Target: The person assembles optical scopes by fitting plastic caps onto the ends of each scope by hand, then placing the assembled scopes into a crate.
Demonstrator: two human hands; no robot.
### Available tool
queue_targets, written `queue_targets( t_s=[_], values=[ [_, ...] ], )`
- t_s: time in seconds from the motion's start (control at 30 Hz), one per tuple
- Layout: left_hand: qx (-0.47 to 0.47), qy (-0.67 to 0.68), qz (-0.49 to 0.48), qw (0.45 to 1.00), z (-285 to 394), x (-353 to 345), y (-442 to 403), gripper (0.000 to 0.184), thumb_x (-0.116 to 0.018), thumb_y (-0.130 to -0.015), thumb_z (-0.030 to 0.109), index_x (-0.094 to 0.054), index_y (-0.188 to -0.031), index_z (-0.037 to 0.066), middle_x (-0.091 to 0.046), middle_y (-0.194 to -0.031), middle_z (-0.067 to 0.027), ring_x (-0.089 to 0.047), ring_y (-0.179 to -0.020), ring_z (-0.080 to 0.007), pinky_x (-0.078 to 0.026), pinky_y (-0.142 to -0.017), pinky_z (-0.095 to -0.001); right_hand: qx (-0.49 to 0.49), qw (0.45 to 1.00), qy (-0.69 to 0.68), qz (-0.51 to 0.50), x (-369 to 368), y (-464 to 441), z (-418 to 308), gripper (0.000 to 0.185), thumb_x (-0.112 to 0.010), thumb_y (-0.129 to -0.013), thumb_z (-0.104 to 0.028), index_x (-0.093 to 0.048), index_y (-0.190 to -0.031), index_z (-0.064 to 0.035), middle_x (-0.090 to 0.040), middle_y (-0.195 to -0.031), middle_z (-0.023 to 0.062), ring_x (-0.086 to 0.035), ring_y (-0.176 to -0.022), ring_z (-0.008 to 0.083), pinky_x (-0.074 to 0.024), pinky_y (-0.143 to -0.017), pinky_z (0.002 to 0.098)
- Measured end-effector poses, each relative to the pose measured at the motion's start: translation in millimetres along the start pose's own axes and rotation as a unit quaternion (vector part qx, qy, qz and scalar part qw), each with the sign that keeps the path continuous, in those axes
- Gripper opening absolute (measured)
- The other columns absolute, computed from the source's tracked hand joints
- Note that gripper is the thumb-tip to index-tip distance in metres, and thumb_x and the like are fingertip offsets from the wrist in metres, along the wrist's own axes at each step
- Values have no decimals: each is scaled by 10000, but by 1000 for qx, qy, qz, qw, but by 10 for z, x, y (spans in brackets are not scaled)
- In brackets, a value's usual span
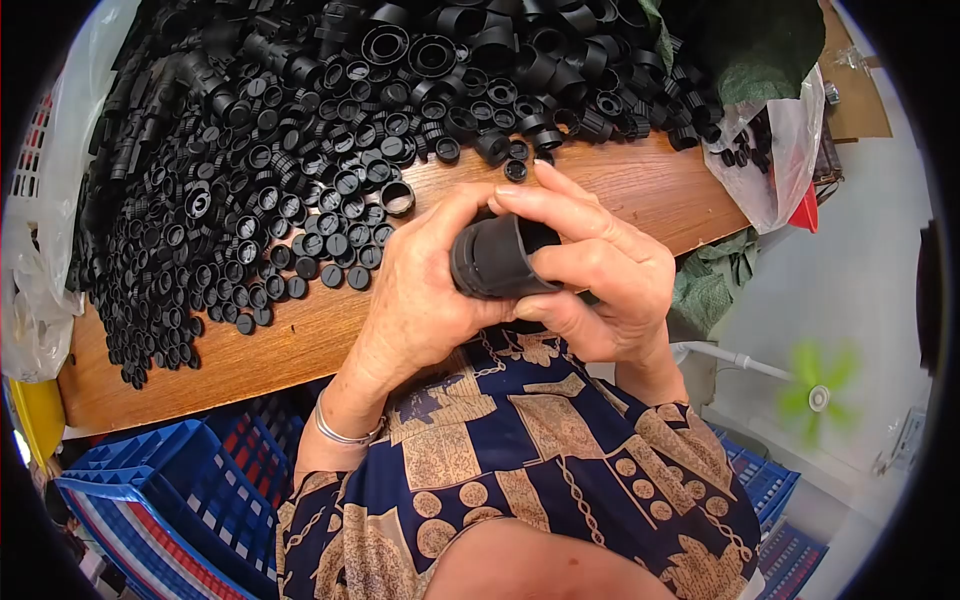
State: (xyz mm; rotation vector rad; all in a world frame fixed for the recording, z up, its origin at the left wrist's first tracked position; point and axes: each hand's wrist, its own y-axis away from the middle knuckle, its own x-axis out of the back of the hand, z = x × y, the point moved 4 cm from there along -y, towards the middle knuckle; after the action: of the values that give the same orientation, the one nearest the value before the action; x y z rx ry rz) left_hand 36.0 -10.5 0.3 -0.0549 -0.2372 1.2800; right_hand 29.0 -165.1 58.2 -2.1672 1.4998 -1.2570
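A black cylindrical plastic part (490, 258), wider and open at its right end, is held between both hands above the table's front edge. My left hand (425, 275) is closed round its narrower, ridged left end. My right hand (600, 265) grips the wide end, with fingers curled over the rim and the thumb below. The inside of the part is mostly hidden by the fingers. Just beyond the hands, a few small black caps (515, 170) lie on the wooden table (690, 190).
Piles of small black caps (330, 225) and larger black tubes (545, 65) cover the table's left and back. A clear bag (790, 170) hangs at the right edge. Below stand blue crates (160, 490). A green fan (818, 398) spins at the right.
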Motion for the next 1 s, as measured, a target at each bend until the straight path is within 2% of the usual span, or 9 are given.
queue_targets(
  t_s=[0.2,0.5,0.63,0.7,0.83,0.93,1.0],
  values=[
    [1,-11,-11,1000,36,-17,-41,624,-915,-597,175,-615,-1132,63,-704,-986,-147,-707,-927,-344,-547,-779,-392,5,999,-40,-11,9,1,98,239,-819,-701,-135,-667,-814,9,-693,-1165,234,-692,-1087,348,-478,-1057,516],
    [0,-28,-16,999,53,-54,-83,537,-899,-634,190,-620,-1070,49,-703,-922,-170,-700,-867,-377,-547,-729,-417,-59,995,66,-35,56,-27,-68,205,-781,-782,-118,-651,-835,31,-691,-1159,242,-687,-1098,357,-463,-1058,542],
    [-35,-50,-4,998,44,-86,-81,522,-894,-640,180,-620,-1061,37,-700,-901,-179,-699,-841,-385,-547,-723,-422,-42,995,63,-70,119,-15,-43,205,-776,-784,-115,-642,-822,36,-690,-1154,245,-687,-1097,360,-457,-1058,551],
    [0,-37,-21,999,48,-84,-99,516,-896,-638,176,-622,-1052,33,-702,-904,-182,-699,-844,-385,-548,-721,-425,-39,995,53,-80,140,-29,-16,210,-774,-785,-119,-636,-810,37,-691,-1147,248,-688,-1094,362,-457,-1058,551],
    [27,-10,-15,999,69,-82,-115,508,-896,-633,164,-629,-1043,28,-701,-907,-184,-699,-844,-384,-549,-719,-428,-63,996,44,-48,109,-12,44,231,-772,-786,-141,-627,-794,39,-695,-1129,252,-692,-1083,366,-454,-1062,555],
    [-9,-47,-3,999,68,-79,-108,512,-897,-632,167,-634,-1048,26,-703,-910,-188,-702,-841,-387,-550,-719,-429,-53,996,40,-55,110,-2,42,218,-761,-791,-129,-625,-794,41,-697,-1124,252,-693,-1077,370,-450,-1064,559],
    [45,-52,-34,997,76,-68,-130,590,-891,-598,133,-652,-1120,0,-723,-933,-166,-721,-847,-294,-556,-743,-374,-46,997,19,-58,134,13,100,198,-749,-799,-113,-624,-796,41,-697,-1128,249,-693,-1077,369,-447,-1065,563]
  ],
)
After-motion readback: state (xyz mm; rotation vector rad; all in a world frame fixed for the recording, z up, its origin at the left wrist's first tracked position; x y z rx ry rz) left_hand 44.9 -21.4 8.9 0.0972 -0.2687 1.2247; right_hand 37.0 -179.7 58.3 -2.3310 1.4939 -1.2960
